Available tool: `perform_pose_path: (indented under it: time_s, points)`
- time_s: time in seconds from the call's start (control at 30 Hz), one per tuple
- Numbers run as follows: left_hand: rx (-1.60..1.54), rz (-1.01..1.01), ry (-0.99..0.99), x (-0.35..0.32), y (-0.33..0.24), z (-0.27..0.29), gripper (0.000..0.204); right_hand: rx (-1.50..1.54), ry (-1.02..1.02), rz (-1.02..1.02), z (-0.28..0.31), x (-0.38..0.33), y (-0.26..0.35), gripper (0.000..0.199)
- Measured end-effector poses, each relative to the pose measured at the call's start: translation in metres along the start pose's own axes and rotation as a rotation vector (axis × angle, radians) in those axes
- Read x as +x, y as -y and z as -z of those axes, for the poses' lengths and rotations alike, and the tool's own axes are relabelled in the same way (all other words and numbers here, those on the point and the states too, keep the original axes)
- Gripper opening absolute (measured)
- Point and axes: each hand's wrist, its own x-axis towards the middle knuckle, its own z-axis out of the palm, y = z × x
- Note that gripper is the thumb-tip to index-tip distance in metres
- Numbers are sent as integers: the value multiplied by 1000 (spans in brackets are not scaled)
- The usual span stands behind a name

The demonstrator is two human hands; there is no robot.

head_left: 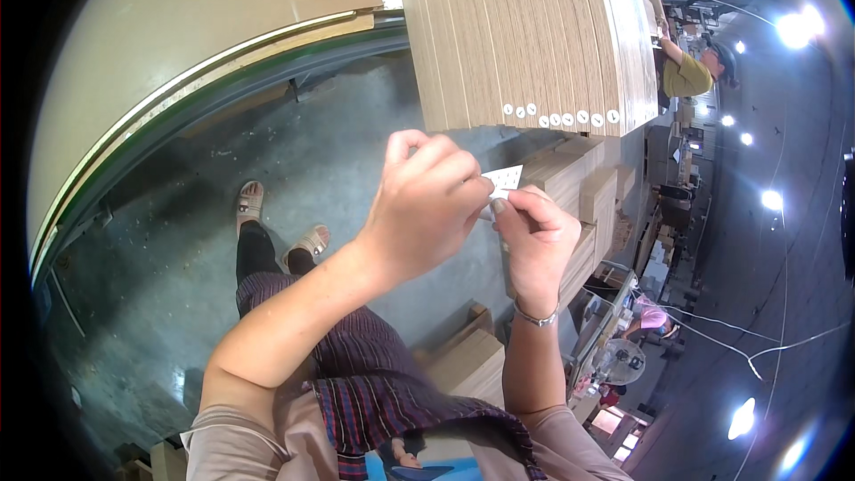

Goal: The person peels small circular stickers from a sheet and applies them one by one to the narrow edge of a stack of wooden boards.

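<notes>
A small white sticker sheet (504, 179) with rows of dark marks is held between my two hands, in front of the stacked boards. My left hand (425, 200) is closed around its left side, and the back of the hand hides part of it. Thumb and forefinger of my right hand (537, 236) pinch the sheet's lower right edge; whether a loose sticker sits between them I cannot tell. Just beyond is a stack of wood-grain boards (512, 27). Several round white stickers (582, 117) run along its near edge.
A large pale board (205, 27) lies at the upper left on a green-edged frame. More wood-grain pieces (570, 169) are piled to the right and below. Co-workers are at the right, one in a yellow-green top (688, 77), one in pink (651, 313), near a fan (621, 362).
</notes>
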Motion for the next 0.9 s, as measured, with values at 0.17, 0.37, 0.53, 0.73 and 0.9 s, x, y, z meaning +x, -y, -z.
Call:
perform_pose_path:
  time_s: [0.17, 0.37, 0.53, 0.73, 0.9]
  points:
    - [15, -3, 32, 0, -2, 2, 15, -53, 24, 46, 0, 0, 2, 15]
    - [32, -3, 64, -2, -3, 2, 13, -65, 34, 7, -1, -2, 0, 14]
    - [38, 1, 57, -4, -3, 2, 13, -10, 34, -43, -3, -3, 0, 12]
    - [-192, 190, 52, -1, 8, 8, 15, 25, 49, -54, 1, 0, 5, 13]
    - [-285, 251, 168, 3, 12, 13, 16, -37, 74, 17, 2, 3, 5, 16]
